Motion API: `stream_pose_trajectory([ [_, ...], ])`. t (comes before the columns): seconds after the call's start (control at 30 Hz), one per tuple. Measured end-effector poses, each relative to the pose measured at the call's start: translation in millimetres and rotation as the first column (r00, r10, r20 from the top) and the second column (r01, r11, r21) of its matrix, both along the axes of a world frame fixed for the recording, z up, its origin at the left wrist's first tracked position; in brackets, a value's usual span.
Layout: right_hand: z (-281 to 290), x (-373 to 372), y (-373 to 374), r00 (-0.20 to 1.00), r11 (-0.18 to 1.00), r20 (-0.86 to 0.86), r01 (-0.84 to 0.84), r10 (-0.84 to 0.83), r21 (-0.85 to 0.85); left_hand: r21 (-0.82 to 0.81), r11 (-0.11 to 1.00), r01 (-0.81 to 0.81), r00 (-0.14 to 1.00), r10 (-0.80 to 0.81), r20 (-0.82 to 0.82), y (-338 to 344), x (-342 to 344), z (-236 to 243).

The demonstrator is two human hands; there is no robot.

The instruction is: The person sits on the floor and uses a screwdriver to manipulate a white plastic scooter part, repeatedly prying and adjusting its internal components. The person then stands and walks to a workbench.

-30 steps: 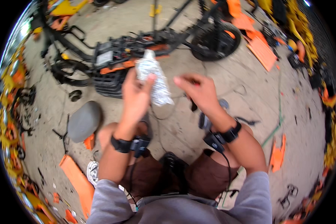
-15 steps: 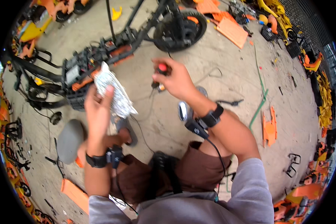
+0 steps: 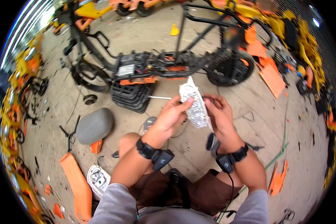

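Panel [image 3: 196,106], hands [image 3: 169,116] [image 3: 221,114] at edges, floor [image 3: 272,125] around

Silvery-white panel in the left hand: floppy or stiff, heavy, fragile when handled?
Probably stiff: the silvery-white panel shows no visible sag in the left hand. Likely light for its size, since it looks like a thin shell. The narrow pointed tip could be its fragile spot; it juts out past the rounded body.

The silvery part [image 3: 198,112] looks glossy and textured, the grey seat [image 3: 95,126] matt and smooth.
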State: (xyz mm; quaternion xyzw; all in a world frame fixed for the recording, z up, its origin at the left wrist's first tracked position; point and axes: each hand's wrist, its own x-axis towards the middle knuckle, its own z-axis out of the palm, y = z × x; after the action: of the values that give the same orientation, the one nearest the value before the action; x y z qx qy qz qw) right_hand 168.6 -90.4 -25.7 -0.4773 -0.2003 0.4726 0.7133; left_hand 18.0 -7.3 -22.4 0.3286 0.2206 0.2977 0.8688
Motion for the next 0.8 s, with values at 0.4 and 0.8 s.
stream_pose_trajectory([
  [0.4,137,-45,-86,-0.112,0.839,0.98,-0.539,-0.163,0.078,0.153,0.971,-0.183,0.966,0.206,-0.157,19,-9,-13],
  [0.8,120,-24,-106,0.206,0.571,0.849,-0.661,-0.487,0.488,0.153,0.972,-0.179,0.972,0.198,-0.124,8,-9,12],
])
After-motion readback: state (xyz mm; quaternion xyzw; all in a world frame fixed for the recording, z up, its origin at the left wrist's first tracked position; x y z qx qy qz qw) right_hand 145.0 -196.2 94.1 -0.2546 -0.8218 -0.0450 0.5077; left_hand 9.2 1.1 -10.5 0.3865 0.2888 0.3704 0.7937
